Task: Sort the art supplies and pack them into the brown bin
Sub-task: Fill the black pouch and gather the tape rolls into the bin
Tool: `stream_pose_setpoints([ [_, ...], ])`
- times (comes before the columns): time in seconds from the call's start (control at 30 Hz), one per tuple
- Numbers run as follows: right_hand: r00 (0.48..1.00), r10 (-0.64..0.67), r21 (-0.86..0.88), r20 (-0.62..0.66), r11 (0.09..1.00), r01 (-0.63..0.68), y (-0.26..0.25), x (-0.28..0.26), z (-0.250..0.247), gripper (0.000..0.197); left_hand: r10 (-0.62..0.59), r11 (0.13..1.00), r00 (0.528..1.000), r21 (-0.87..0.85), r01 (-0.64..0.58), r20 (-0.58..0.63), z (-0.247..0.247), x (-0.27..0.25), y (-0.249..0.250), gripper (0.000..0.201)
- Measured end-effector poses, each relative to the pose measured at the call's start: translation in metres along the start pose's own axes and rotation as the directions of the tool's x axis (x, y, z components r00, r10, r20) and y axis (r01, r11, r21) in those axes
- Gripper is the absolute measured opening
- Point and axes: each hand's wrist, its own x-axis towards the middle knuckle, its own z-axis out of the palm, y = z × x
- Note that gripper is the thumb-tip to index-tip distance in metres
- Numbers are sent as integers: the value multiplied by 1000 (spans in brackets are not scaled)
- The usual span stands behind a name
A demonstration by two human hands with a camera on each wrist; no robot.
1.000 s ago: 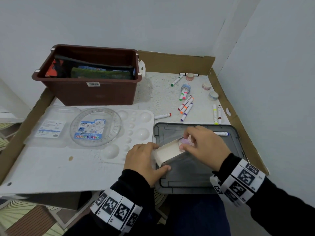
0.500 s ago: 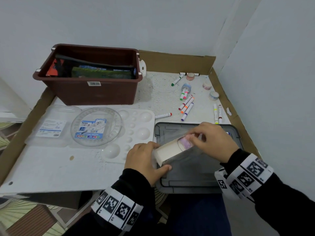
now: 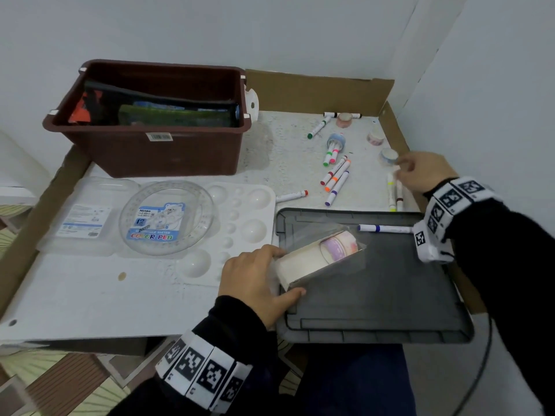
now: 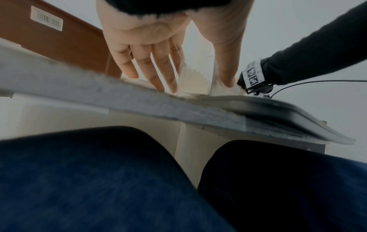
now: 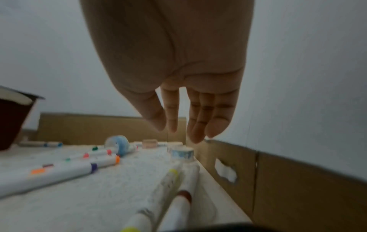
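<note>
**Two hands, one box of tape rolls, and lots of pens**

The white desk (image 3: 90, 295) is carrying everything. At its back left the brown bin (image 3: 156, 145) is sitting with a black pouch (image 3: 156, 97) and a green pack (image 3: 177, 117) lying inside it. In front of the bin a white paint tray (image 3: 240, 211) is lying flat, and a round clear pen case (image 3: 168, 217) is resting on top of it. To the right, a gray lid (image 3: 375, 289) is lying at the near edge of the desk, with one blue-tipped pen (image 3: 384, 228) resting on its far side.

The left hand (image 3: 255, 283) is holding a small clear box (image 3: 312, 259) on the gray lid. Its fingers and thumb are wrapping around the box's near end. Inside the box, pink and purple tape rolls (image 3: 339, 244) are lying in a row.

The right hand (image 3: 420, 175) is hanging over the far right side of the desk. Its fingers are loose and spread apart, holding nothing. Just below its fingertips (image 5: 198, 133) a little blue tape roll (image 5: 182, 153) is standing on the desk, not touching them. Two more tape rolls (image 3: 375, 136) are sitting farther back.

Many colored pens (image 3: 336, 178) are lying loose behind the lid. A yellow pen (image 5: 166, 180) and a dark red pen (image 5: 184, 196) are lying side by side under the right hand.
</note>
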Motion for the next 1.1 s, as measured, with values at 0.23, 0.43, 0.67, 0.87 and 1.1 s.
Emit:
stream_pose_setpoints([
  [0.23,998,58,-190,6,980,-56,-7,49,15,36,-11,1000,1000,-17,11,6,-1,2,1,59],
  [0.43,983,152,-240,104,963,-123,-12,62,15,29,13,998,1000,-59,-14,-19,-1,3,1,57],
  [0.67,988,131,-97,82,988,-123,-9,56,15,30,26,997,998,-71,-30,-56,2,3,0,56],
  [0.87,996,36,-140,86,990,-24,-13,43,12,20,22,998,999,-66,-23,-28,3,3,-2,55],
  [1.1,999,-11,39,-41,999,13,-23,25,2,20,8,999,1000,-39,-9,-22,5,3,-3,55],
])
